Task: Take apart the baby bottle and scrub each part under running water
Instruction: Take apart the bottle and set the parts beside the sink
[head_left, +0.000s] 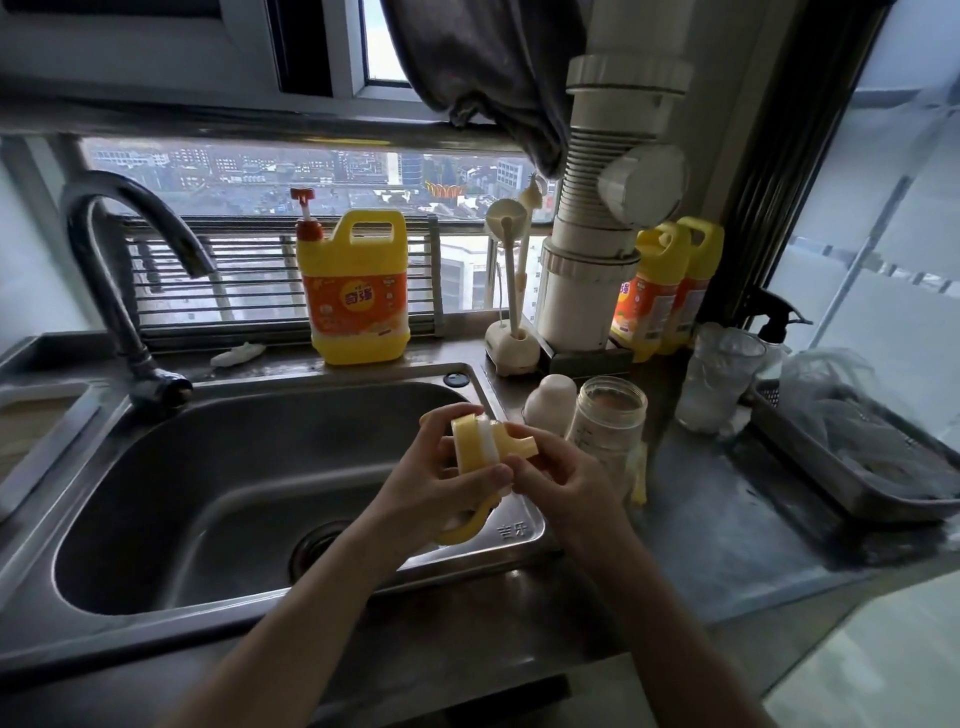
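Note:
Both hands hold the bottle's yellow collar with its handles (480, 449) over the right rim of the sink. My left hand (441, 473) wraps the collar from the left, and a curved yellow handle (470, 525) hangs below it. My right hand (558, 475) pinches the collar's right side, where a yellow spout part sticks out. The clear bottle body (608, 431) stands open and upright on the counter just right of my hands. A white cap (550, 402) stands beside it. The faucet (135, 280) at the back left shows no running water.
The steel sink (218, 467) has a drain at its bottom. A yellow dish soap jug (356, 291) stands behind it. A brush stand (511, 317), two more soap jugs (665, 291), a clear plastic cup (719, 376) and a metal tray (852, 467) crowd the right counter.

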